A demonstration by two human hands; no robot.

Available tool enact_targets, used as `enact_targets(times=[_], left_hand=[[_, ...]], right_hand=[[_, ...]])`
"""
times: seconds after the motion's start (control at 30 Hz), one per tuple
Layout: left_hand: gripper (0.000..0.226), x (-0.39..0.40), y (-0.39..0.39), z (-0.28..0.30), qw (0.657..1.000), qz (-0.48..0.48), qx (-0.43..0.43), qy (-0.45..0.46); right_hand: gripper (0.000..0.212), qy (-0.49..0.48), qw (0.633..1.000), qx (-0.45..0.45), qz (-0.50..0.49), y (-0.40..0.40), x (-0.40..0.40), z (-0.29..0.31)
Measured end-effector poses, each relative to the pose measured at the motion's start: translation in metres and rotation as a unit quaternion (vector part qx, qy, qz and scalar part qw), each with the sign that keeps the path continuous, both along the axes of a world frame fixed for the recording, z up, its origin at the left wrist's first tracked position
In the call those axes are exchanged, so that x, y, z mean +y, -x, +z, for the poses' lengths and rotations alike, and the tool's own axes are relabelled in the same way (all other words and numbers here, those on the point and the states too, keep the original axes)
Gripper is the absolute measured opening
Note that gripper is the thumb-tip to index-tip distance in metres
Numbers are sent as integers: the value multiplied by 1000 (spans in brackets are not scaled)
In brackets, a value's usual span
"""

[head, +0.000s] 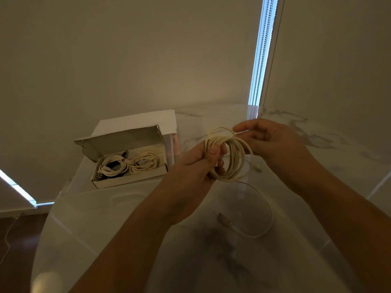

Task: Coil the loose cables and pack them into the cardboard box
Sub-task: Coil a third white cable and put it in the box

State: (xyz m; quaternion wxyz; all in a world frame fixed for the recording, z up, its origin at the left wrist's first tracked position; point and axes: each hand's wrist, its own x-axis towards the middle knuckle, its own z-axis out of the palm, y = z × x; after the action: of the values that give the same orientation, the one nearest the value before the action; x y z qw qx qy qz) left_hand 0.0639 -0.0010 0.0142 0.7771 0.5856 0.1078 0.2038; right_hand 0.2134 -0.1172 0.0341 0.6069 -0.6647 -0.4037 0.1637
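- Cream cable coil (229,157) is held above the table (317,144) middle, gripped by the left hand (198,163); a loop is pinched by the right hand (268,140).
- Coiling appears in hand; loose tail (264,210) remains to be wound.
- Cardboard box (127,163), near the far-left edge, is open for packing.

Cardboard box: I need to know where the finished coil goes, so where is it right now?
In the head view the cardboard box sits open on the marble table, left of the left hand, with coiled cables inside.
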Motion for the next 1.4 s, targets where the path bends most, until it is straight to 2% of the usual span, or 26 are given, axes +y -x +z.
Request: enact_targets(times=[0.1, 0.27, 0.4, 0.5, 0.6, 0.8, 0.87, 1.03, 1.2, 1.3, 1.4], left_hand=[[29, -1, 0, -1, 1000, -8, 9, 2], [34, 0, 0, 2, 1000, -11, -3, 19], [31, 1, 2, 2, 1000, -16, -12, 24], [29, 0, 1, 2, 1000, -13, -15, 21], [26, 0, 2, 0, 1000, -17, -20, 16], [37, 1, 1, 1, 1000, -14, -11, -23], [38, 1, 0, 1, 999, -14, -7, -43], [32, 4, -2, -7, 993, 17, 23, -115], [27, 5, -4, -11, 984, 39, 39, -169], [30, 5, -5, -11, 981, 44, 43, -183], [34, 7, -5, -14, 977, 56, 51, -199]], right_hand=[[20, -32, 992, 121, 23, 5, 3, -2], [24, -53, 962, 264, 53, 4, 5, -1], [26, -51, 944, 317, 76, 1, 6, -2], [37, -26, 937, 335, 95, 0, 5, -4], [49, 4, 933, 338, 121, 1, 5, -6], [39, 80, 946, 289, 125, -1, 2, -2], [42, 95, 948, 279, 119, -2, 3, -1], [49, 111, 946, 259, 161, -3, -1, 1], [44, 116, 959, 171, 193, 6, -2, 4], [55, 111, 969, 124, 182, 9, 1, 1], [54, 84, 972, 120, 184, 10, 4, -2]])
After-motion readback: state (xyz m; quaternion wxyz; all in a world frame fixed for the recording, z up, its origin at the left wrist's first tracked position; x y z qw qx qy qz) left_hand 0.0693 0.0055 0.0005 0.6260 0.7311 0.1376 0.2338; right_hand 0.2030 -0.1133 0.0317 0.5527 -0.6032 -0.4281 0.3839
